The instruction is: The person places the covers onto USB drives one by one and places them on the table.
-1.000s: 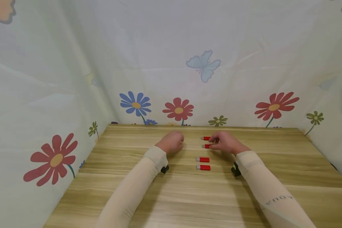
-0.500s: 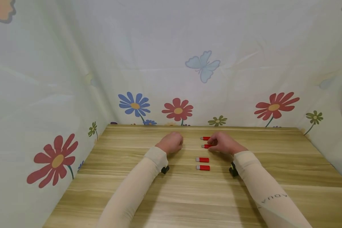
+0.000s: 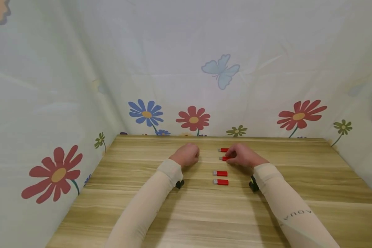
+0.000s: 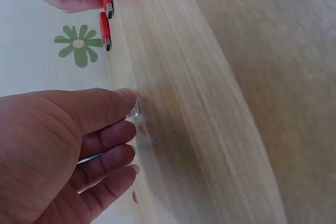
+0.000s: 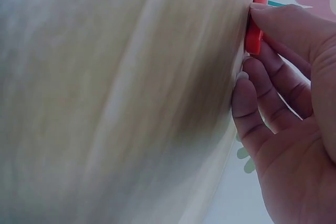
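Four red USB sticks lie on the wooden table. My right hand (image 3: 245,155) pinches the second one from the back (image 3: 225,158); in the right wrist view the thumb lies over this red stick (image 5: 254,38), its metal plug sticking out past the thumb. Behind it is the farthest stick (image 3: 223,150). Nearer me are two more, one (image 3: 222,173) above the other (image 3: 222,182). Left of them my left hand (image 3: 186,155) rests low at the table with curled fingers. The left wrist view shows a small clear piece (image 4: 134,110) between its thumb and finger; its shape is mostly hidden.
The wooden table (image 3: 186,213) ends at the back and sides against a pale curtain (image 3: 260,86) printed with flowers and a butterfly. Dark wrist devices sit under the left cuff (image 3: 179,184) and the right cuff (image 3: 254,184).
The right hand and forearm have shifted slightly left since one second ago, with the fingers still at the second stick. The left hand and the sticks have stayed nearly in place.
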A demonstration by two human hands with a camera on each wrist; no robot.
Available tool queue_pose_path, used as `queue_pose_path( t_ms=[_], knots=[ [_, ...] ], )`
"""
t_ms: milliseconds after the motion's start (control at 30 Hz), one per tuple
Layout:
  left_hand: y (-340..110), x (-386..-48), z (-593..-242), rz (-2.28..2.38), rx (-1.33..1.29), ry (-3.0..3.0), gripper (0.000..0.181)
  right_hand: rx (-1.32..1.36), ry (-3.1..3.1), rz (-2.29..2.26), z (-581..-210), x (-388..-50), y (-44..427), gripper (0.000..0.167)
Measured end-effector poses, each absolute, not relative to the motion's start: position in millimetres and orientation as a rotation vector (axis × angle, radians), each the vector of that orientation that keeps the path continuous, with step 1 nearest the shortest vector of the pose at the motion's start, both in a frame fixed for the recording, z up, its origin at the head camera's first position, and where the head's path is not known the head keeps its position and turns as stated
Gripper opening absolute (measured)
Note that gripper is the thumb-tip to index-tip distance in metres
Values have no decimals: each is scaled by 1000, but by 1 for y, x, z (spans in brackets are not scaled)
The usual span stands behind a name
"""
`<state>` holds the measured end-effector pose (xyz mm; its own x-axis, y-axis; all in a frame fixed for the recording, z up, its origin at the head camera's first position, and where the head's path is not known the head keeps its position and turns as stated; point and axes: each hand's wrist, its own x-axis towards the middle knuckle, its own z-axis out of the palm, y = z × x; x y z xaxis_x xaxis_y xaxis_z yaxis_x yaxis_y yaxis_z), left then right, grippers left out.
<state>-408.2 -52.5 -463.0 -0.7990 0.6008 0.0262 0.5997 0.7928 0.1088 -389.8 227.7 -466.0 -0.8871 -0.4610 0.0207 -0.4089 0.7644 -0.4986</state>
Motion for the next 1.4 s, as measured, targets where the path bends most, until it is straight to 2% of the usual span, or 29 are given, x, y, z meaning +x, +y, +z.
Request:
queue_pose_path(
  t_ms=[367, 667, 1400],
  knots=[
    [-55, -409, -466, 195, 999, 2941, 29, -644, 2839, -695, -459, -386, 220, 11],
    [-57, -403, -458, 210, 1016, 2898, 32, -716, 2880, -618, -458, -385, 218, 7],
    [-78, -406, -470, 369, 1097, 2826, 39, -690, 2835, -679, -456, -375, 222, 11]
  ],
)
